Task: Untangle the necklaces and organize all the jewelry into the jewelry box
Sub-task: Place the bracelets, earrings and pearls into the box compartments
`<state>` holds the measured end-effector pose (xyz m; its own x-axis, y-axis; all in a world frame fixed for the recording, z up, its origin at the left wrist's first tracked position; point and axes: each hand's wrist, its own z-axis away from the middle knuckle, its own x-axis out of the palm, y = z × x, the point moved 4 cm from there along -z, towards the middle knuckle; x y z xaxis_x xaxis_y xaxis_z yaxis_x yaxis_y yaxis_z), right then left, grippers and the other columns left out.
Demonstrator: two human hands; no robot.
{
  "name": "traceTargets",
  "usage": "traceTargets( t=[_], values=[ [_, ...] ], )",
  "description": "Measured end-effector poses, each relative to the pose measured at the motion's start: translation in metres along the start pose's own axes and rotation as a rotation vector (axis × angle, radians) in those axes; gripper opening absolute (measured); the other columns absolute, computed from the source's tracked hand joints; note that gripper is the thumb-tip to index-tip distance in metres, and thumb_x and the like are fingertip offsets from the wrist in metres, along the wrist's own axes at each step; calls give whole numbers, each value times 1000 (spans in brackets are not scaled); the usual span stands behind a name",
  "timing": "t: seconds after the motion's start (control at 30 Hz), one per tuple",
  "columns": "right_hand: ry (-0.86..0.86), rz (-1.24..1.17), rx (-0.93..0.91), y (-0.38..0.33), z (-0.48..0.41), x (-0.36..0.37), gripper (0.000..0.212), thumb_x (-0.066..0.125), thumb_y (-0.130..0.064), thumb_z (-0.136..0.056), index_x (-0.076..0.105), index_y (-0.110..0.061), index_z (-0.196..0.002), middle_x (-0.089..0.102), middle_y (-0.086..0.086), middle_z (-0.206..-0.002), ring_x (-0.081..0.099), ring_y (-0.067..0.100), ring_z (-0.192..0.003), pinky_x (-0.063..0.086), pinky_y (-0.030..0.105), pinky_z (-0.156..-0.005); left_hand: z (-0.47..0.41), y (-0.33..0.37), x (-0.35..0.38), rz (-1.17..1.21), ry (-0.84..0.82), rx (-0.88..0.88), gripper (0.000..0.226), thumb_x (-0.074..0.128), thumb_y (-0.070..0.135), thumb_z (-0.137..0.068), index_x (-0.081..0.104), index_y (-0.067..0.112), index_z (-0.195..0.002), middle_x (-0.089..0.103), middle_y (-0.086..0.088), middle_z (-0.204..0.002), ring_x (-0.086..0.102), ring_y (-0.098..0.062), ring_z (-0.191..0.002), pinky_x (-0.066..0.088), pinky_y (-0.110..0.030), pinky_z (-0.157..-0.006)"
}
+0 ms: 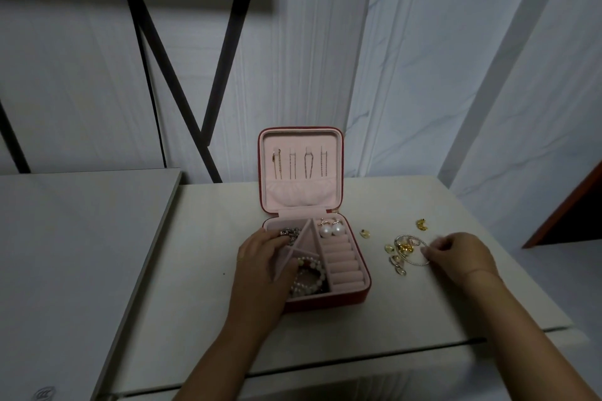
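Resting hand: left hand (260,254) is lying in the open jewelry box (360,257), fingers spread over a silver piece (288,233).
Pinching hand: right hand (459,252) is closing its fingertips on a thin bangle (412,251) near the desk's (202,238) right edge.

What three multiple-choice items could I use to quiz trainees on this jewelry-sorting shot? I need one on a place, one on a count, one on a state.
1. Where do the loose gold pieces lie?
A. on the table to the right of the jewelry box
B. inside the lid pocket
C. on the ring rolls

2. How many large pearl earrings sit at the back of the jewelry box?
A. one
B. two
C. four

3. How does the lid stand?
A. zipped shut
B. open and upright
C. lying detached on the table

Answers: 1 A, they are scattered on the table near the right hand. 2 B, two round pearls sit side by side. 3 B, the pink lining and the hung chains face the camera.
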<state>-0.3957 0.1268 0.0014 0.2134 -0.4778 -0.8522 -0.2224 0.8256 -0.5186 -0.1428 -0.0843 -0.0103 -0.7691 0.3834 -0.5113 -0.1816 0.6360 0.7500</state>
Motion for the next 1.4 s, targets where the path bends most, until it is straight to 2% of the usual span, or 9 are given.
traceTargets(
  t=[0.13, 0.3, 0.4, 0.5, 0.67, 0.77, 0.87, 1.0, 1.4],
  values=[
    [-21, 216, 71, -5, -11, -1, 20, 66, -22, -83, 63, -6, -71, 54, 7, -65, 58, 27, -71, 38, 26, -62, 1, 0, 0, -1, -3, -11, 62, 41, 58, -75, 63, 19, -118, 46, 15, -124, 33, 1, -120, 15, 0, -95],
    [-76, 286, -4, -14, -9, 2, 37, 64, -40, -85, 56, -11, -62, 49, 4, -58, 51, 21, -60, 32, 25, -51, 0, -1, 1, -11, 11, -2, 51, 49, 50, -79, 63, 19, -117, 48, 14, -124, 35, -1, -121, 19, -8, -99],
    [-35, 197, -49, -13, -6, -6, 46, 69, -38, -82, 50, -8, -53, 45, 6, -53, 43, 19, -52, 28, 27, -48, 0, -2, 1, 6, 17, 3, 55, 46, 54, -78, 65, 18, -115, 50, 13, -122, 38, -5, -120, 24, -16, -101],
    [16, 33, -74, -11, -4, -14, 36, 67, -22, -81, 52, -5, -53, 47, 8, -52, 41, 20, -52, 30, 28, -51, 0, -2, 2, 4, 5, -18, 53, 48, 52, -79, 64, 18, -116, 52, 8, -125, 39, -8, -122, 27, -22, -102],
    [62, -178, -154, -27, 8, -22, 24, 62, -10, -79, 59, 8, -63, 57, 8, -54, 46, 18, -54, 40, 28, -56, 0, -3, 2, 14, 0, -30, 49, 43, 51, -85, 64, 19, -116, 53, 8, -125, 39, -5, -121, 26, -19, -103],
    [50, -199, -292, -62, 35, -16, 25, 59, -8, -78, 52, -5, -54, 45, 2, -52, 39, 13, -53, 35, 27, -52, 0, -3, 2, 23, 11, -30, 37, 44, 40, -90, 64, 19, -113, 54, 8, -124, 38, -3, -120, 26, -17, -103],
    [-90, -135, -435, -99, 70, 13, 31, 62, -12, -79, 49, -15, -51, 43, 0, -51, 37, 9, -50, 34, 26, -52, 0, -2, 1, 31, 16, -16, 44, 40, 48, -90, 65, 19, -112, 55, 9, -122, 39, -4, -120, 26, -19, -103],
    [-176, -62, -469, -119, 96, 48, 28, 64, -27, -85, 60, -18, -59, 61, -1, -63, 55, 7, -58, 48, 21, -61, 1, -2, 1, 60, 20, -32, 45, 40, 51, -89, 65, 22, -113, 53, 14, -120, 37, 3, -118, 19, -5, -99],
    [-159, 29, -528, -125, 105, 55, 28, 63, -38, -87, 44, -36, -66, 48, -16, -68, 49, 0, -68, 48, 21, -76, 0, -1, 1, 15, -2, -20, 50, 41, 51, -82, 66, 20, -113, 52, 13, -119, 38, 0, -117, 22, -9, -99]
  ],
)
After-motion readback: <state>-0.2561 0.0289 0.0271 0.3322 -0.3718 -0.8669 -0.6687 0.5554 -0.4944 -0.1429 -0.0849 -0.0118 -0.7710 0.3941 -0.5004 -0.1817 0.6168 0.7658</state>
